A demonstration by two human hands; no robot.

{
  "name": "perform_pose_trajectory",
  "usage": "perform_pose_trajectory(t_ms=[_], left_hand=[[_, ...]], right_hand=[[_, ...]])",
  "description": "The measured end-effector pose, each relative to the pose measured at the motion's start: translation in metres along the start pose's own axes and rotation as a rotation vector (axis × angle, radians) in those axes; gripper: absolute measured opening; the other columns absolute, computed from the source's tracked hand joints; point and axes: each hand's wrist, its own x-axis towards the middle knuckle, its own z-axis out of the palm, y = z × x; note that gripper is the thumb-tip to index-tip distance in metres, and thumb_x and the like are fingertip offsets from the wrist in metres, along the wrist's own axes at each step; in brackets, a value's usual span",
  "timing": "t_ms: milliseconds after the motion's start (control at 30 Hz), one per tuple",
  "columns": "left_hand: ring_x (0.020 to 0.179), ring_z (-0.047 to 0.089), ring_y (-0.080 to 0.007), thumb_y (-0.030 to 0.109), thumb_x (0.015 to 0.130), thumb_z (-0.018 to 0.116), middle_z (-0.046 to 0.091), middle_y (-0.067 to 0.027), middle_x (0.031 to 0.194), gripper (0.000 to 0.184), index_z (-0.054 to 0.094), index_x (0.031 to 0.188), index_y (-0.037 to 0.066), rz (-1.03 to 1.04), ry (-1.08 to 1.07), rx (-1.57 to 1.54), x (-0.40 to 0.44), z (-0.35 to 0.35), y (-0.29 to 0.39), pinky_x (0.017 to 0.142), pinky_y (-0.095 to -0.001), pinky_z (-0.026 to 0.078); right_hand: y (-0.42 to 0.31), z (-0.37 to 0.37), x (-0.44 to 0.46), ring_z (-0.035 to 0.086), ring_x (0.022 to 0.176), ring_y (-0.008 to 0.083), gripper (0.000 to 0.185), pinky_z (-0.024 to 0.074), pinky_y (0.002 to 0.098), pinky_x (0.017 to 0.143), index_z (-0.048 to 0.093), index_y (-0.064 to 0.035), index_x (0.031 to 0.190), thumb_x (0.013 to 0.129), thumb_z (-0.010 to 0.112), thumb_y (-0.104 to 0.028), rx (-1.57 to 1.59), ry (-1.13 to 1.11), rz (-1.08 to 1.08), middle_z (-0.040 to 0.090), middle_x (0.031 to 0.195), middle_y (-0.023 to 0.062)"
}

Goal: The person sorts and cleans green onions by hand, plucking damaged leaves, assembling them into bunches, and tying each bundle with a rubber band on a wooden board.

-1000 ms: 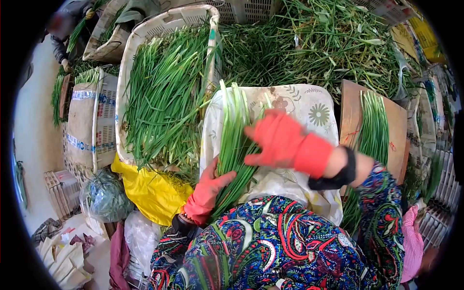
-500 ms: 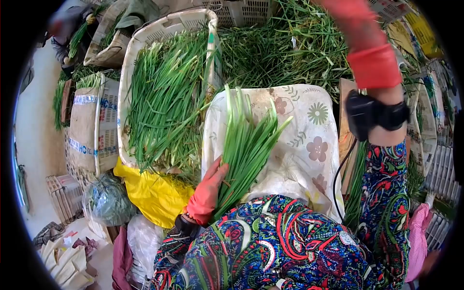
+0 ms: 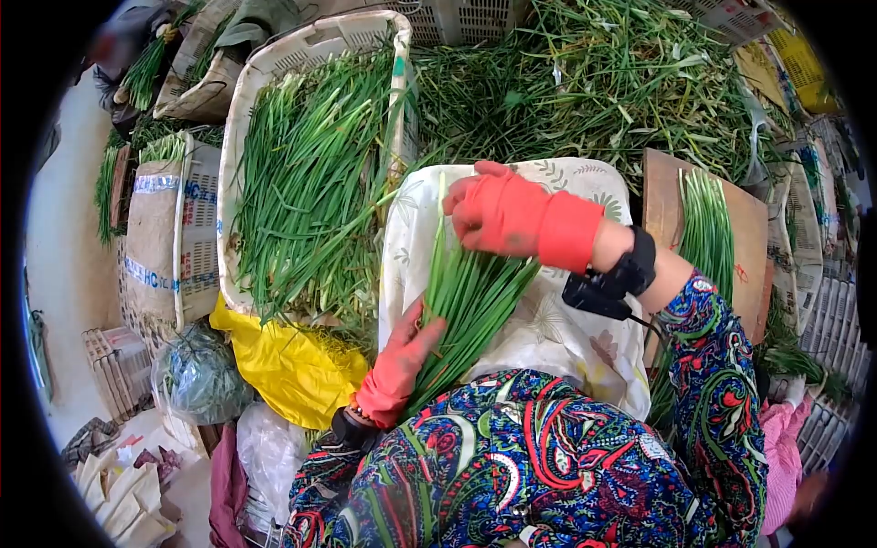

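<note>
A bunch of green leafy stalks (image 3: 475,310) lies on the flower-patterned board (image 3: 598,315) in front of me, its pale ends pointing away. My left hand (image 3: 399,365), in a red glove, rests along the left side of the bunch with its fingers apart. Over the pale ends is my right hand (image 3: 498,212), also red-gloved, its fingers curled down around the upper part of the stalks. The glove hides most of the pale ends.
A white basket (image 3: 402,91) of green stalks stands at the left, above a yellow bag (image 3: 283,370). Loose leaves (image 3: 630,91) are heaped behind the board. At the right, a brown board (image 3: 662,196) bears another bunch (image 3: 705,224). A person (image 3: 123,46) is at the upper left.
My right hand left the bunch, swung out over the leaf heap at the upper right, and has come back onto the pale ends. My left hand has stayed beside the bunch.
</note>
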Motion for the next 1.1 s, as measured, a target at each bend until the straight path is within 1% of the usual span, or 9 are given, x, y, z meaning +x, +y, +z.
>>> perform_pose_trajectory(t_ms=[133,167,300,433,533,567,700,933,1100], left_hand=[[0.111,0.047,-0.0175,-0.004,0.079,0.057,0.047,-0.0102,0.123,0.064,0.026,0.134,0.001,0.016,-0.036,0.082,-0.001,0.008,0.004,0.095,-0.0304,0.037],[0.111,0.048,-0.0182,-0.006,0.077,0.058,0.047,-0.0105,0.123,0.066,0.026,0.134,0.001,0.039,-0.048,0.090,0.001,0.006,0.002,0.095,-0.0307,0.037],[0.111,0.048,-0.0190,-0.006,0.075,0.060,0.047,-0.0106,0.124,0.068,0.027,0.134,0.001,0.053,-0.095,0.095,-0.002,0.006,-0.001,0.096,-0.0310,0.036],[0.111,0.048,-0.0192,-0.007,0.074,0.060,0.048,-0.0101,0.123,0.066,0.030,0.132,0.002,0.037,-0.097,0.037,-0.004,-0.002,-0.001,0.095,-0.0321,0.036],[0.111,0.049,-0.0205,-0.006,0.075,0.058,0.049,-0.0107,0.123,0.065,0.031,0.133,0.003,0.041,-0.088,-0.086,-0.006,-0.016,-0.005,0.095,-0.0328,0.037],[0.111,0.049,-0.0210,-0.006,0.075,0.056,0.049,-0.0110,0.124,0.065,0.029,0.134,0.004,0.079,-0.090,-0.139,-0.006,-0.019,-0.007,0.095,-0.0327,0.038],[0.111,0.049,-0.0202,-0.007,0.077,0.055,0.049,-0.0106,0.123,0.065,0.027,0.135,0.004,0.089,-0.071,-0.171,-0.004,-0.023,0.001,0.094,-0.0316,0.039],[0.105,0.052,-0.0175,-0.007,0.077,0.057,0.051,-0.0095,0.119,0.065,0.027,0.134,0.003,0.157,0.000,-0.007,0.000,0.002,0.003,0.090,-0.0299,0.042],[0.102,0.053,-0.0176,-0.006,0.078,0.057,0.051,-0.0083,0.117,0.067,0.024,0.136,0.004,0.143,0.022,-0.023,-0.007,0.006,0.005,0.086,-0.0297,0.045]], right_hand=[[0.004,0.010,0.003,0.058,0.086,0.0152,0.008,0.0264,0.0423,0.100,0.060,-0.0157,0.074,0.073,0.056,-0.022,-0.017,0.090,0.023,0.061,0.080,0.0024],[0.005,0.012,0.003,0.060,0.074,0.0218,0.009,0.0389,0.0390,0.089,0.059,-0.0132,0.078,0.077,0.055,-0.021,-0.061,0.247,-0.041,0.060,0.074,0.0075],[0.031,-0.013,0.009,0.060,0.070,0.0278,0.016,0.0484,0.0335,0.062,0.058,-0.0095,0.087,0.082,0.055,-0.025,-0.006,0.559,0.171,0.061,0.076,0.0107],[0.095,-0.084,-0.007,0.060,0.066,0.0230,0.015,0.0475,0.0319,0.062,0.059,-0.0122,0.093,0.083,0.055,-0.023,-0.312,0.770,0.206,0.061,0.076,0.0065],[0.164,-0.131,-0.057,0.054,0.103,0.0228,0.046,0.0434,0.0310,0.084,0.048,-0.0067,0.120,0.082,0.058,-0.032,-0.618,0.849,0.657,0.056,0.114,0.0140],[0.169,-0.122,-0.081,0.048,0.111,0.0260,0.045,0.0404,0.0327,0.089,0.048,-0.0081,0.122,0.083,0.055,-0.030,-0.620,0.776,0.517,0.050,0.120,0.0170],[0.099,-0.080,-0.091,0.045,0.116,0.0207,0.054,0.0347,0.0299,0.096,0.040,-0.0138,0.131,0.082,0.060,-0.026,0.560,0.716,0.464,0.048,0.127,0.0098],[-0.039,-0.024,-0.029,0.060,0.068,0.0257,0.025,0.0475,0.0348,0.059,0.063,-0.0117,0.097,0.078,0.058,-0.027,-0.289,0.471,0.026,0.063,0.076,0.0067],[-0.038,0.030,-0.009,0.057,0.060,0.0297,0.016,0.0470,0.0382,0.054,0.062,-0.0139,0.085,0.078,0.056,-0.027,-0.058,0.456,0.031,0.060,0.070,0.0080]])
